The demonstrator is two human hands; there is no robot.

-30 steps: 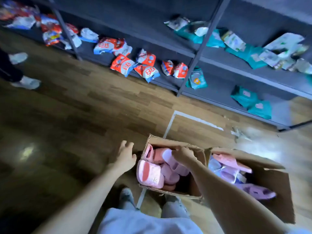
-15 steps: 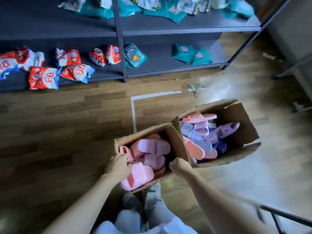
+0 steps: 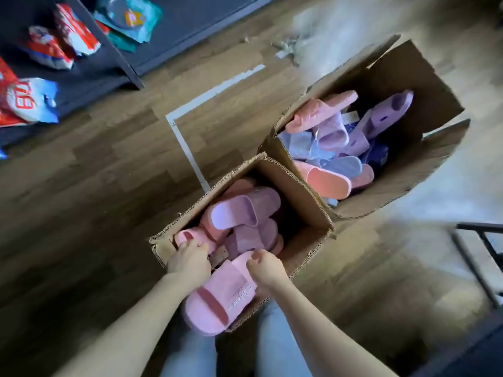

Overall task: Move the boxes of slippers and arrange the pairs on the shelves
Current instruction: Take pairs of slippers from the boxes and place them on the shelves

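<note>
Two open cardboard boxes sit on the wood floor (image 3: 89, 191), corner to corner and touching. The near box (image 3: 298, 190) is right in front of the person's jeans-clad legs (image 3: 275, 346). It holds pink and lilac slippers piled loose, with a lilac slipper (image 3: 245, 209) on top, strap up.

The large pink slipper (image 3: 217, 295) lies tilted over the near rim, heel end hanging outside the box toward the legs. The small pink slipper (image 3: 187, 236) sits in the near-left corner.

The left hand (image 3: 187, 263) is inside that corner, fingers bent down around the small pink slipper; it looks like a grip. The right hand (image 3: 265, 268) is knuckles up with fingers curled tight at the toe end of the large pink slipper. The thumb is hidden, so I can't tell whether it holds the slipper or the box rim under it.

The far box (image 3: 408, 74) is up and to the right, flaps torn. It holds a mixed heap: a salmon slipper (image 3: 322, 107), a lilac clog (image 3: 392, 107) and a blue slipper (image 3: 341, 165).

A dark shelf unit (image 3: 114, 66) is at upper left, well apart from the boxes. Its low shelf carries red-and-white packets (image 3: 24, 102) and a teal packet (image 3: 128, 17). A white tape line (image 3: 185, 142) makes a corner on the floor between the shelf and the boxes. A black metal frame (image 3: 479, 257) is at the right edge. There is motion blur throughout.
</note>
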